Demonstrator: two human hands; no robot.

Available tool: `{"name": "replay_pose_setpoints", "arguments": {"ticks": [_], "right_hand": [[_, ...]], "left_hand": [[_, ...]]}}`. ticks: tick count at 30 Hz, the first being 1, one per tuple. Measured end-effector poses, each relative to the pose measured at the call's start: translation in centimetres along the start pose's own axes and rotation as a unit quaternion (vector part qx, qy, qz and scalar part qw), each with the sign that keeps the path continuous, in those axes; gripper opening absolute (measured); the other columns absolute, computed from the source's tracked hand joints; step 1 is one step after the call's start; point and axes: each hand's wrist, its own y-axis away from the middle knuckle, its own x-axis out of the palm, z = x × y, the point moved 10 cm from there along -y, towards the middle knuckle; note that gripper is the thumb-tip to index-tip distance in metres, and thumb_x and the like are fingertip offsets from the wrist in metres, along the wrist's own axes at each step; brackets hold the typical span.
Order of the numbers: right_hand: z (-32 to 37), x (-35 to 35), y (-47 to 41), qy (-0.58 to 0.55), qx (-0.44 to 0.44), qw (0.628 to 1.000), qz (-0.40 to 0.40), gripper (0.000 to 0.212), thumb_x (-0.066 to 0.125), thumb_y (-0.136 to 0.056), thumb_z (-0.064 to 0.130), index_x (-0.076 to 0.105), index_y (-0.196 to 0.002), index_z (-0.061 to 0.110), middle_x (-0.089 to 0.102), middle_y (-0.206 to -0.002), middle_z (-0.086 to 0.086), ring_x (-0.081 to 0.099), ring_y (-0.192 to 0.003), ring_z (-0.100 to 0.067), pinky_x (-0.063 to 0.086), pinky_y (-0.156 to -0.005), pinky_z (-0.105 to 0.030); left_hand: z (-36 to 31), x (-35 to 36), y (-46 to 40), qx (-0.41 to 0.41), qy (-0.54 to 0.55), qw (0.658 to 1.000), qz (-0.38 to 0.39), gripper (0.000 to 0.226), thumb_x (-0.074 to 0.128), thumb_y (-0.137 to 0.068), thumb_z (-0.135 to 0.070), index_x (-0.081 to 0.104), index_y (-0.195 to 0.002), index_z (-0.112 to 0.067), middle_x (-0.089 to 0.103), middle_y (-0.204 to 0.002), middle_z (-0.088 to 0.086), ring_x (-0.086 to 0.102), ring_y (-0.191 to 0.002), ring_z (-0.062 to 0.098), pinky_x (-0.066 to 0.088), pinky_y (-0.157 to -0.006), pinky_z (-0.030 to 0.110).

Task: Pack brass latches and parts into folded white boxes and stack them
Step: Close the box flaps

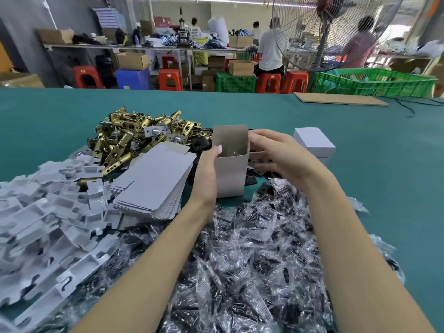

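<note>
The left hand (206, 171) and right hand (276, 150) are gripping an open white box (231, 176) with parts inside, while only two closed boxes (314, 143) are standing stacked on the surface (360, 140) and large piles are waiting.

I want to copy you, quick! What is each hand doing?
Left hand: holding the open white box by its side.
Right hand: fingers curled on the box's top flap.

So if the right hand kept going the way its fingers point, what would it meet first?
The right hand points leftward at the open white box that the left hand holds; its fingertips are already at the box's right edge and flap, so the box comes first.
</note>
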Motion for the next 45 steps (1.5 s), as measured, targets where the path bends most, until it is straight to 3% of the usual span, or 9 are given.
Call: {"name": "replay_pose_setpoints", "arguments": {"ticks": [3, 9, 13, 18, 24, 27, 33, 38, 45], "right_hand": [[-0.5, 2.0, -0.1, -0.082, -0.006, 0.995, 0.05, 0.017, 0.057, -0.104, 0.031, 0.07, -0.114, 0.025, 0.076, -0.107, 0.008, 0.07, -0.09, -0.008, 0.053, -0.081, -0.026], [-2.5, 2.9, -0.4, -0.136, 0.017, 0.987, 0.084, 0.019, 0.057, -0.102, 0.036, 0.074, -0.111, 0.035, 0.076, -0.109, 0.012, 0.069, -0.095, -0.005, 0.046, -0.088, -0.031], [-3.3, 2.9, -1.2, -0.132, 0.039, 0.99, 0.035, 0.016, 0.062, -0.096, 0.021, 0.073, -0.103, 0.03, 0.075, -0.093, 0.012, 0.065, -0.087, -0.006, 0.043, -0.08, -0.033], [-3.8, 3.0, -1.2, -0.141, 0.039, 0.989, 0.014, 0.019, 0.061, -0.098, 0.028, 0.073, -0.112, 0.028, 0.074, -0.095, 0.008, 0.064, -0.089, -0.011, 0.044, -0.077, -0.03], [-3.8, 2.7, -1.1, -0.148, 0.038, 0.988, -0.012, 0.016, 0.063, -0.098, 0.036, 0.076, -0.102, 0.027, 0.074, -0.091, 0.008, 0.065, -0.086, -0.013, 0.048, -0.073, -0.028], [-3.8, 2.7, -1.1, -0.157, 0.035, 0.987, -0.002, 0.019, 0.064, -0.098, 0.037, 0.077, -0.107, 0.027, 0.074, -0.094, 0.011, 0.065, -0.083, -0.009, 0.047, -0.074, -0.027], [-2.9, 2.7, -0.8, -0.179, 0.001, 0.984, 0.005, 0.015, 0.065, -0.097, 0.029, 0.077, -0.097, 0.037, 0.075, -0.094, 0.011, 0.067, -0.074, -0.002, 0.046, -0.064, -0.022], [-2.6, 2.8, -0.6, -0.179, -0.007, 0.984, 0.024, 0.021, 0.058, -0.094, 0.035, 0.078, -0.1, 0.037, 0.076, -0.099, 0.009, 0.065, -0.09, -0.011, 0.046, -0.074, -0.028], [-2.3, 2.9, -0.5, -0.162, -0.028, 0.986, 0.0, 0.008, 0.07, -0.094, 0.04, 0.076, -0.092, 0.036, 0.075, -0.094, 0.012, 0.067, -0.074, 0.001, 0.047, -0.071, -0.025]], "left_hand": [[-0.9, -0.1, 0.1, 0.007, -0.004, 1.0, -0.005, 0.049, 0.048, -0.079, -0.053, 0.057, -0.109, -0.015, 0.064, -0.114, 0.017, 0.059, -0.096, 0.029, 0.049, -0.082, 0.044], [-1.9, -0.8, -0.6, 0.064, 0.001, 0.998, -0.024, 0.016, 0.05, -0.093, -0.03, 0.06, -0.105, -0.034, 0.068, -0.102, 0.003, 0.059, -0.084, 0.018, 0.049, -0.07, 0.038], [-3.5, -1.2, -0.7, 0.115, -0.018, 0.992, -0.051, 0.032, 0.05, -0.097, -0.007, 0.06, -0.102, -0.037, 0.072, -0.089, -0.015, 0.062, -0.082, 0.011, 0.052, -0.067, 0.031], [-4.6, -1.6, -0.9, 0.129, -0.035, 0.989, -0.058, 0.036, 0.054, -0.093, 0.004, 0.062, -0.086, -0.031, 0.073, -0.092, -0.007, 0.062, -0.086, 0.011, 0.051, -0.075, 0.037], [-5.5, -0.3, -0.2, 0.175, -0.058, 0.983, -0.002, 0.01, 0.051, -0.093, -0.018, 0.059, -0.088, -0.015, 0.063, -0.087, -0.004, 0.055, -0.08, 0.003, 0.047, -0.078, 0.021], [-5.7, -0.1, 0.0, 0.204, -0.055, 0.977, 0.012, 0.026, 0.062, -0.097, -0.033, 0.06, -0.094, -0.007, 0.06, -0.086, -0.003, 0.054, -0.075, 0.001, 0.044, -0.069, 0.009], [-5.1, -1.2, -0.8, 0.192, -0.05, 0.98, -0.005, 0.005, 0.064, -0.099, -0.015, 0.068, -0.102, -0.015, 0.072, -0.099, -0.008, 0.063, -0.083, -0.002, 0.051, -0.07, 0.018], [-5.0, -1.4, -0.7, 0.209, -0.059, 0.976, -0.019, 0.008, 0.065, -0.099, -0.015, 0.071, -0.102, -0.019, 0.073, -0.095, -0.015, 0.065, -0.084, -0.003, 0.053, -0.068, 0.017], [-4.8, -1.3, -0.5, 0.219, -0.081, 0.972, -0.021, 0.011, 0.065, -0.097, -0.008, 0.069, -0.098, -0.018, 0.073, -0.1, 0.001, 0.064, -0.089, 0.009, 0.055, -0.081, 0.029]]}}
